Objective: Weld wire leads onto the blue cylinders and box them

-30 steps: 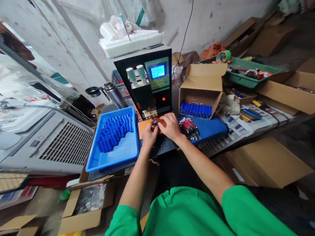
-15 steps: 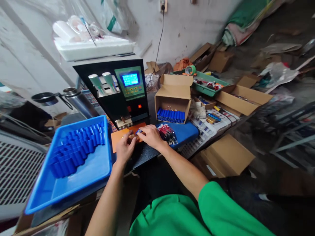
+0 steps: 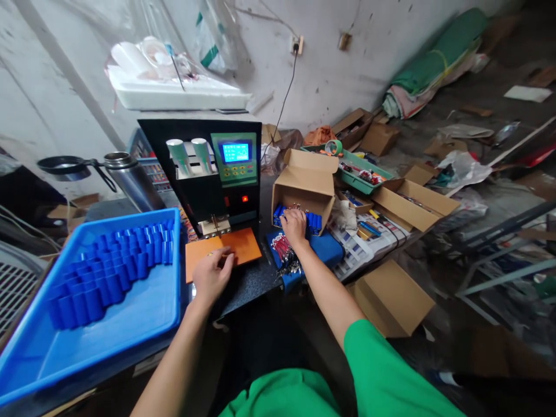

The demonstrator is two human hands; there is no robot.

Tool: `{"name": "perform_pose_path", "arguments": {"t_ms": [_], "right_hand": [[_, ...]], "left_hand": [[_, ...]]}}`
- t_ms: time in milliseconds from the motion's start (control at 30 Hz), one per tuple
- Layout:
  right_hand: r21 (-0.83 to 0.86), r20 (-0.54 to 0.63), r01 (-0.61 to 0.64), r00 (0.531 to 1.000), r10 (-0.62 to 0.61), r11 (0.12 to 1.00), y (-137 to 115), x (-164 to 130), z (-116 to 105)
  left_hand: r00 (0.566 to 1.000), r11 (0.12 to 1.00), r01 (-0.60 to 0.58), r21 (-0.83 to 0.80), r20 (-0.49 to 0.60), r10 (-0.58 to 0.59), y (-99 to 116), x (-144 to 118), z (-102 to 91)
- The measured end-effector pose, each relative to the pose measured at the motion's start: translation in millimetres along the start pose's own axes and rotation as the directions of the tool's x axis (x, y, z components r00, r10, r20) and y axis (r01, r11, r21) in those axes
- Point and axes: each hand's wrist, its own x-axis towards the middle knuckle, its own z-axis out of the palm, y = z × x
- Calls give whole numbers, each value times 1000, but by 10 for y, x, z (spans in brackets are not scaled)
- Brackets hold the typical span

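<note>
Reaching right, the right hand [image 3: 294,223] rests at the mouth of the open cardboard box [image 3: 304,179], its fingers curled down onto the row of blue cylindrical cells [image 3: 313,220] packed inside; whether they grip one I cannot tell. These cells are small, glossy blue tubes lying side by side. The left hand [image 3: 211,277] sits on the near edge of the orange pad [image 3: 237,246] on the desk [image 3: 252,278], fingers loosely bent, holding nothing visible. On the left, the blue tray [image 3: 143,315] holds many blue sleeves [image 3: 121,269] in rows. A bundle of red wires [image 3: 282,252] lies just near the box
</note>
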Motion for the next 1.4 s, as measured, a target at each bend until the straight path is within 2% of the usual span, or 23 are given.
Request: {"name": "perform_pose_path", "arguments": {"t_ms": [167,300,467,600,733,833,900,967,1067,1267,1400], "right_hand": [[-15,13,23,1000,-23,1000,100,-35,170],[18,7,39,999,-39,999,149,-4,202],[7,59,18,998,-19,1000,151,72,215],[28,98,15,995,-17,999,175,84,157],[109,-8,66,998,-66,992,197,-24,7],[167,-55,39,998,-30,985,197,-147,-111],[207,24,-49,999,45,977,191,-217,-158],[231,158,-142,982,107,962,179,-268,-179],[227,291,-199,948,129,953,137,-311,-176],[126,362,-257,911,197,958,29,-317,-122],[143,363,-319,898,250,937,37,-311,-74]], "left_hand": [[999,999,-31,20,-5,31,-11,-10,-3],[999,999,-30,34,-17,31,9,-12,-3],[999,999,-35,20,-22,35,8,-10,1],[1000,1000,-22,20,-20,22,10,4,6],[1000,1000,-18,-11,3,18,12,3,11],[1000,1000,-20,-22,8,20,8,-6,18],[1000,1000,-17,-11,-1,17,7,-9,24],[1000,1000,-14,1,-12,14,8,-8,29],[1000,1000,-15,8,-19,15,13,-5,29],[1000,1000,-16,-7,-5,16,21,-6,19],[1000,1000,-12,9,-8,12,19,-7,25]]}}
